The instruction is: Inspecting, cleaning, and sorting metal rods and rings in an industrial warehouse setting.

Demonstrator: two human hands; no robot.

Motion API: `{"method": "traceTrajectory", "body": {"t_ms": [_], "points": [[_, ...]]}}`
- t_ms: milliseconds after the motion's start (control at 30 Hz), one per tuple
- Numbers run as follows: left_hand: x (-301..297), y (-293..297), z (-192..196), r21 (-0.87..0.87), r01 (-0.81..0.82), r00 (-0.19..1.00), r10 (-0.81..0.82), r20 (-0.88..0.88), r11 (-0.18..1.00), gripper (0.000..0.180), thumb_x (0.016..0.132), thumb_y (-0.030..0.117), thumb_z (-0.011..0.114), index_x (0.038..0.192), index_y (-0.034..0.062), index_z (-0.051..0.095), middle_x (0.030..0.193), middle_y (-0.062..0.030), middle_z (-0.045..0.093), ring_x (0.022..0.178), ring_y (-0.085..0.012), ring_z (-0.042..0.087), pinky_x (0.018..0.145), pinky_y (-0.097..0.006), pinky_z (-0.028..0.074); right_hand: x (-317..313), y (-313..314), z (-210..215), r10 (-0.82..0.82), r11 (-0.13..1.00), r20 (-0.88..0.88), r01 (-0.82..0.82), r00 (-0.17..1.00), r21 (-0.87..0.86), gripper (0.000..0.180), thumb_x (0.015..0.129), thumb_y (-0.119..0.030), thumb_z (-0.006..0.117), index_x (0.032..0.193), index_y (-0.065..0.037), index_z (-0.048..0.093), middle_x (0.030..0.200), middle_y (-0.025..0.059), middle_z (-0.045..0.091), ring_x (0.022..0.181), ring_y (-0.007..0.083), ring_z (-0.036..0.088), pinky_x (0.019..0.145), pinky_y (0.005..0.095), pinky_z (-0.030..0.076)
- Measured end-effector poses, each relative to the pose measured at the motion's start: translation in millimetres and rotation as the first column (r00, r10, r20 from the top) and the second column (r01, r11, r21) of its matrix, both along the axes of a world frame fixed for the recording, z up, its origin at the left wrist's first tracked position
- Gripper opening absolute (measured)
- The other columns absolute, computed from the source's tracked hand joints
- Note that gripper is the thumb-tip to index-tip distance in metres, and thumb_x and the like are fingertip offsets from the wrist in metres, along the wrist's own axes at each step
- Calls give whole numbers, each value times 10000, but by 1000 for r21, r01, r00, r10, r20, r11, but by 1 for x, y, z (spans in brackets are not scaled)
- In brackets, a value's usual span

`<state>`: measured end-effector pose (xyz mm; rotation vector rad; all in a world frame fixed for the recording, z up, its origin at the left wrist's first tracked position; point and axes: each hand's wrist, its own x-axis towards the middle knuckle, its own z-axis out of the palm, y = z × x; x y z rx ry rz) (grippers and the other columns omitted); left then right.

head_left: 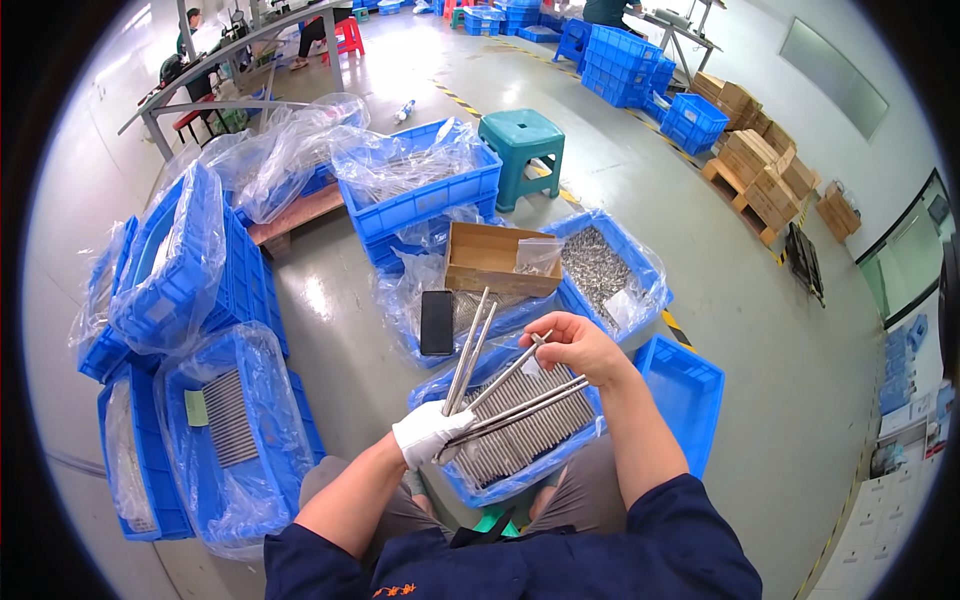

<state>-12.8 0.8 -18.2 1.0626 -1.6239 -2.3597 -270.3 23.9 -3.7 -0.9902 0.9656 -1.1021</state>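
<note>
Several slim metal rods (469,350) fan out from my left hand (428,434), which wears a white glove and is closed around their lower ends. Two or so of them point up and away, others slant off to the right. My bare right hand (582,346) pinches a small metal part (540,340) at the tip of one rod; its exact shape is too small to tell. Beneath both hands, between my knees, a blue bin lined with plastic holds a row of similar metal rods (525,425) lying side by side.
Beyond the rods lie a black phone (437,323) and an open cardboard box (480,262) with a small plastic bag. A bin of small metal parts (597,268) stands right of it. Blue bins (235,400) stack at left; a blue bin (690,385) sits right; a green stool (522,140) stands ahead.
</note>
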Motion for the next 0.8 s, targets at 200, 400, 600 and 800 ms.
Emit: {"method": "traceTrajectory", "body": {"t_ms": [200, 400, 600, 800], "points": [[2, -1, -2, 70, 11, 998, -7, -62, 997, 274, 817, 313, 501, 742, 50, 514, 588, -69, 569, 361, -94, 416, 328, -219, 316, 5, 4, -5, -33, 997, 222, 17, 975, 75, 254, 744, -49, 605, 985, -25, 529, 923, 105, 580, 638, 100, 532, 599, 225, 461], [4, 1, -2, 54, 27, 997, -23, -73, 998, 281, 815, 328, 507, 757, 53, 510, 581, -72, 564, 355, -94, 414, 318, -214, 306, 10, 5, 2, -47, 998, 136, 41, 990, 47, 254, 708, 29, 582, 952, -26, 538, 907, 108, 585, 634, 114, 534, 587, 226, 459], [0, 1, -2, 51, 25, 997, -21, -77, 998, 278, 821, 329, 501, 774, 56, 518, 574, -62, 559, 351, -93, 412, 314, -214, 303, 32, 6, -17, 69, 982, 290, -117, 955, 151, 280, 701, 5, 620, 966, -15, 530, 926, 115, 589, 658, 121, 568, 595, 231, 481], [-5, 1, 7, -120, -62, 993, 74, 93, 991, 341, 848, 390, 427, 734, 83, 524, 546, -37, 533, 375, -92, 412, 352, -222, 314, 35, 4, -19, 35, 992, 189, -57, 981, 113, 291, 706, -41, 638, 977, -27, 533, 917, 91, 593, 734, 116, 573, 626, 226, 475]]}}
